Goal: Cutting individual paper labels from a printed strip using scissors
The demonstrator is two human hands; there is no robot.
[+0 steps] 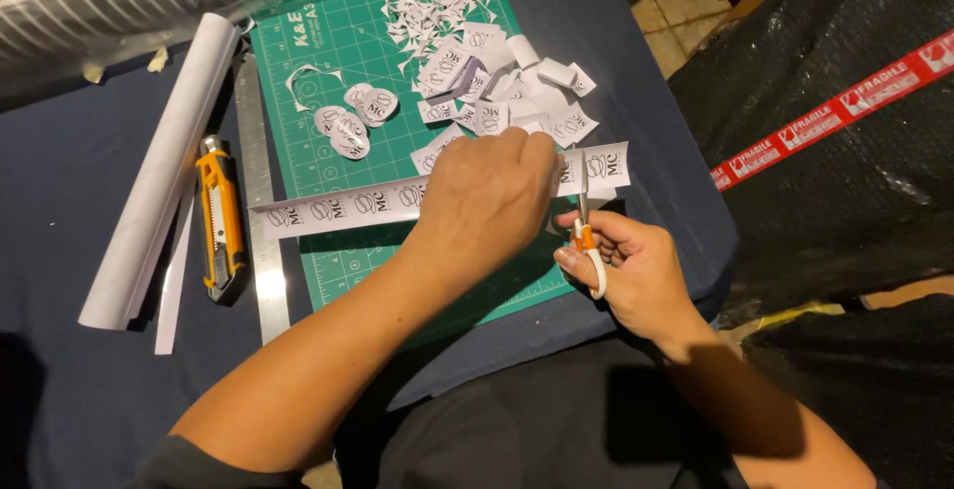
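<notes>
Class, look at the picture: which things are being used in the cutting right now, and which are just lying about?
In use:
left hand
paper strip
right hand
scissors
green cutting mat

Lying about:
yellow utility knife
metal ruler
paper roll
cut oval labels
paper scraps

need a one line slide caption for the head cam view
Left hand holds a printed paper strip over a green cutting mat while the right hand snips it with small scissors.

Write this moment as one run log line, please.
left hand: holds paper strip | right hand: scissors cutting strip | under: green mat
</notes>
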